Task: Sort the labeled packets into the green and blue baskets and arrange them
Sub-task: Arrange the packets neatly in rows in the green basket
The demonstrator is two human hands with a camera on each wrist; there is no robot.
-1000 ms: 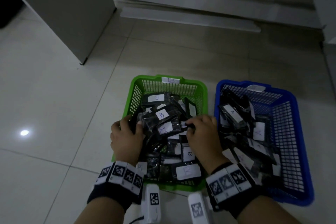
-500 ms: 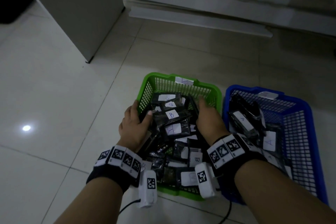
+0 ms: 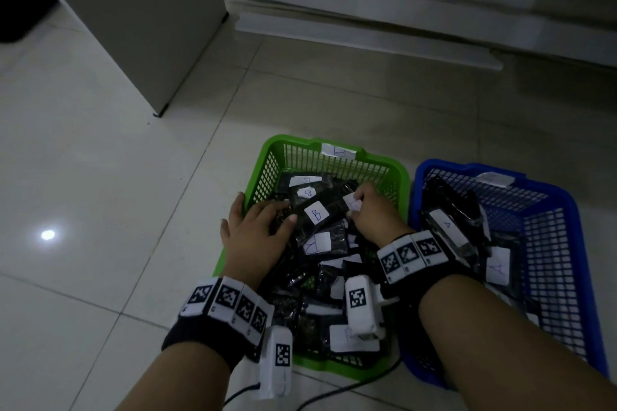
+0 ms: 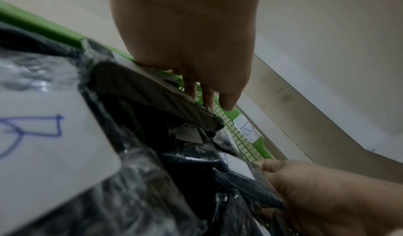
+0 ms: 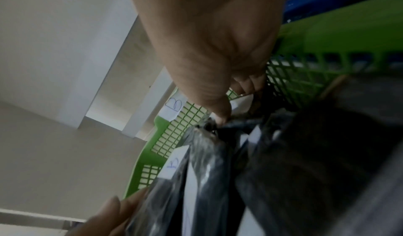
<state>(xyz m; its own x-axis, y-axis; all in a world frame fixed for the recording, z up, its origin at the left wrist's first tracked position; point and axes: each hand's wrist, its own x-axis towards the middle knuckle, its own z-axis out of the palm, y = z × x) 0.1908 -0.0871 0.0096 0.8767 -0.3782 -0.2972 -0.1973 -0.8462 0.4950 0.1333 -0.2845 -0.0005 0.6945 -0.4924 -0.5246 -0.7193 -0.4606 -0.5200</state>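
Note:
The green basket (image 3: pixel 290 141), tagged B, is full of black packets with white labels. A packet marked B (image 3: pixel 317 213) lies on top between my hands. My left hand (image 3: pixel 267 213) grips the stack from the left, thumb on top and fingers (image 4: pixel 207 98) down by the basket wall. My right hand (image 3: pixel 359 200) pinches the top edge of a packet (image 5: pixel 202 153) near the far right wall, with its fingers (image 5: pixel 220 112) curled. The blue basket (image 3: pixel 450 166) to the right holds packets marked A (image 3: pixel 447 227).
Both baskets sit side by side on a pale tiled floor (image 3: pixel 100 177). A grey cabinet (image 3: pixel 133 10) stands at the far left, and a low white ledge (image 3: pixel 367 33) runs along the back. Dark cables (image 3: pixel 334 390) trail in front of the baskets.
Both hands have moved from the middle of the green basket toward its far end. The right hand has gone to the far right side and taken hold of a packet edge.

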